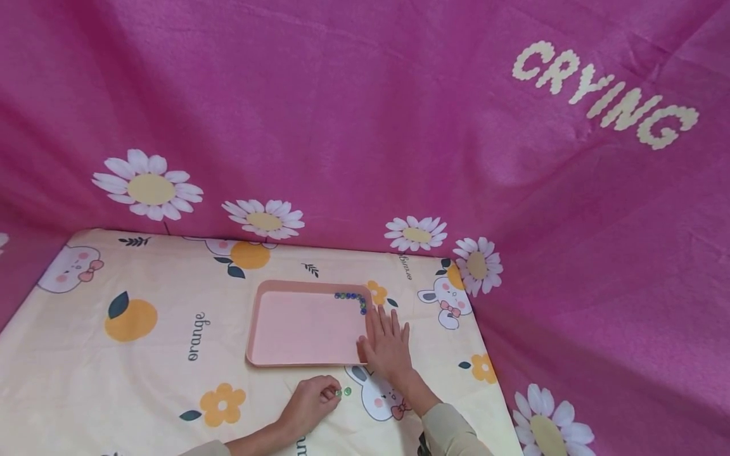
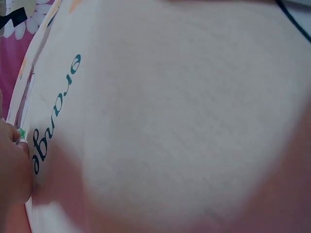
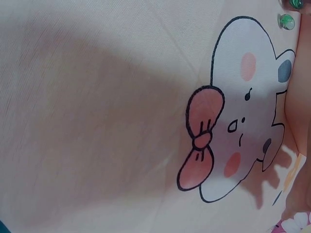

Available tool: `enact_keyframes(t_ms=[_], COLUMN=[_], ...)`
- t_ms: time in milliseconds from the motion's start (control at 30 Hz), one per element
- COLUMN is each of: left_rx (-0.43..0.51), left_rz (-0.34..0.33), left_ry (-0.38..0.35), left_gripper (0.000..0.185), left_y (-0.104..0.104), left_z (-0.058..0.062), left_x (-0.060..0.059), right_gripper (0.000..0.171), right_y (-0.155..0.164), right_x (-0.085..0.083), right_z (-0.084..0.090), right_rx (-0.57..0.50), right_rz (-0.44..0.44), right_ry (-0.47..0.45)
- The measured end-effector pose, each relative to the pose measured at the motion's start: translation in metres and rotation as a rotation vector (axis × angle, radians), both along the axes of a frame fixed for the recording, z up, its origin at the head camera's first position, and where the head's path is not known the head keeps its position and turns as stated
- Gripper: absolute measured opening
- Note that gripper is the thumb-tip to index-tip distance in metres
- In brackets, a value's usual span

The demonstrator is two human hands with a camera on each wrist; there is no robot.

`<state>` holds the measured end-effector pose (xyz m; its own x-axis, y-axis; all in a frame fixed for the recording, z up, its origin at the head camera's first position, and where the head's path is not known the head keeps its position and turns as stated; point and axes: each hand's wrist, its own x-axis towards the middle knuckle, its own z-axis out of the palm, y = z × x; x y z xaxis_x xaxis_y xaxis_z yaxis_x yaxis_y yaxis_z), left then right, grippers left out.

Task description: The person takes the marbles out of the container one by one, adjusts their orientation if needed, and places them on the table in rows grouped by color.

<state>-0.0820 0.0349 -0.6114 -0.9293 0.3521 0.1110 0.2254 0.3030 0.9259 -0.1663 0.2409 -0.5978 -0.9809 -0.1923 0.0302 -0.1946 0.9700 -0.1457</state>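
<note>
My left hand (image 1: 310, 402) is low on the cloth, in front of the tray, with its fingers curled. Its thumb and fingertips pinch a green glass marble (image 1: 339, 393), which also shows green at the fingertips in the left wrist view (image 2: 21, 133). Just right of it on the cloth lies a second green marble (image 1: 348, 391). Spread over the right rim of the pink tray (image 1: 251, 329), my right hand (image 1: 389, 351) has its fingers straight and pointing away. Inside the tray, a row of blue and green marbles (image 1: 349, 296) bends round the far right corner.
A cream cloth (image 1: 160, 380) printed with oranges, flowers and rabbits covers the table. Magenta curtains (image 1: 342, 126) with daisies hang behind and to the right, close to the table's edges. A dark cord (image 2: 294, 20) crosses a corner of the left wrist view.
</note>
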Motion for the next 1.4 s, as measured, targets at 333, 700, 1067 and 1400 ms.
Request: enact_keyframes(t_ms=[333,700,1067,1400], left_rx=[-0.026,-0.04,-0.081,-0.14], left_rz=[-0.021,-0.006,0.047,0.057], left_ry=[0.044,0.095,0.14,0.143], left_gripper=[0.02,0.023,0.027,0.025], left_y=[-0.0019,-0.002,0.0005,0.0032], left_z=[-0.0037,-0.0055,-0.0066,-0.0064], left_x=[0.0025,0.0035,0.0061,0.0063], right_gripper=[0.07,0.07,0.071,0.07], right_y=[0.0001,-0.0011,-0.0015,-0.0017], right_x=[-0.0003,-0.0004,0.0001,-0.0005], right_z=[-0.0017,0.0019,0.002,0.0014], right_rx=[0.022,0.024,0.031,0.023], right_rz=[0.001,-0.002,-0.006,-0.012], right_ry=[0.007,0.01,0.01,0.006])
